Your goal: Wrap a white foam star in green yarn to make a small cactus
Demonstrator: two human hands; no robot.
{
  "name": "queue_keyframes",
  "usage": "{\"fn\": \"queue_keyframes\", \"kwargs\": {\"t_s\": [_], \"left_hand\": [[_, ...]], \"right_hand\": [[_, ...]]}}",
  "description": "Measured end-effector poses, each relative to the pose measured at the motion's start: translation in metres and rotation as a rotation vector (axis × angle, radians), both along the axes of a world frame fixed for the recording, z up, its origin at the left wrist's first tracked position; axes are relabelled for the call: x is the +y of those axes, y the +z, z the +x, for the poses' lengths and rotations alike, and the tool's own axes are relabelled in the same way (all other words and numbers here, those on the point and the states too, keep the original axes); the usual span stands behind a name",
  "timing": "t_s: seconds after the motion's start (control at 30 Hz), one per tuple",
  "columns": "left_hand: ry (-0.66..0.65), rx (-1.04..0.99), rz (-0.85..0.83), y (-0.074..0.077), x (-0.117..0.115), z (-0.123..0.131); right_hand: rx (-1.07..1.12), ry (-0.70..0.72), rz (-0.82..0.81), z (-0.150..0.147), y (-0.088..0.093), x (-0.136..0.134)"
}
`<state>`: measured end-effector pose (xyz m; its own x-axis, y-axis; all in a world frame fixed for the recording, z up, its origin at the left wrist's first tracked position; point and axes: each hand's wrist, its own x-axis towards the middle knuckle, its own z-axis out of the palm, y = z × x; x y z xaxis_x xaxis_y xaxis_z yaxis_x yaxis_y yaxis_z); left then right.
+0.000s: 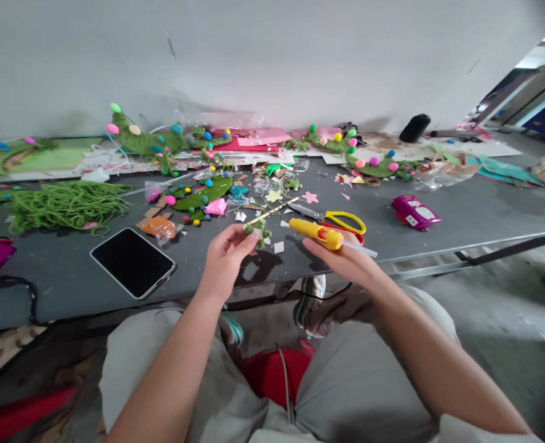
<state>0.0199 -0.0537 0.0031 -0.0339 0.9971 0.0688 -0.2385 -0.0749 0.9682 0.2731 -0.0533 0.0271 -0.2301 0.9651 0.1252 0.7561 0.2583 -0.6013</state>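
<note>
Near the table's front edge my left hand (226, 258) pinches a small fuzzy green piece (263, 232) between thumb and fingers. My right hand (346, 255) is wrapped round a yellow glue gun (316, 232), its nozzle pointing left toward the green piece without touching it. A clear glue stick (363, 248) sticks out of the gun's rear. Just beyond the gun lie scissors (344, 220) with yellow and red handles. A thin patterned strip (272, 211) lies behind the green piece, beside a pale yellow star (274, 195) and a pink star (310, 197).
A black-screened phone (133, 261) lies at the front left, below a heap of green cord (64, 206). Green shapes with coloured balls (147, 140) line the wall. A purple packet (415, 212) sits at right on the grey table (475, 212). Scraps cover the middle.
</note>
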Motion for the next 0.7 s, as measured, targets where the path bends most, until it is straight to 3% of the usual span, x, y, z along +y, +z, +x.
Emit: {"fn": "queue_keyframes", "kwargs": {"t_s": [0.13,0.27,0.43,0.7], "left_hand": [[-0.01,-0.08,-0.026,0.003,0.0,-0.001],[-0.144,-0.164,-0.129,0.008,-0.002,0.0],[-0.142,-0.185,-0.165,0.011,-0.002,0.001],[-0.151,-0.2,-0.168,0.01,-0.002,-0.001]], "right_hand": [[-0.108,0.07,0.067,0.002,-0.002,0.0],[-0.241,0.079,0.169,0.004,-0.005,-0.003],[-0.391,0.069,0.133,0.004,-0.006,-0.006],[-0.379,0.07,0.112,0.0,-0.003,-0.01]]}}
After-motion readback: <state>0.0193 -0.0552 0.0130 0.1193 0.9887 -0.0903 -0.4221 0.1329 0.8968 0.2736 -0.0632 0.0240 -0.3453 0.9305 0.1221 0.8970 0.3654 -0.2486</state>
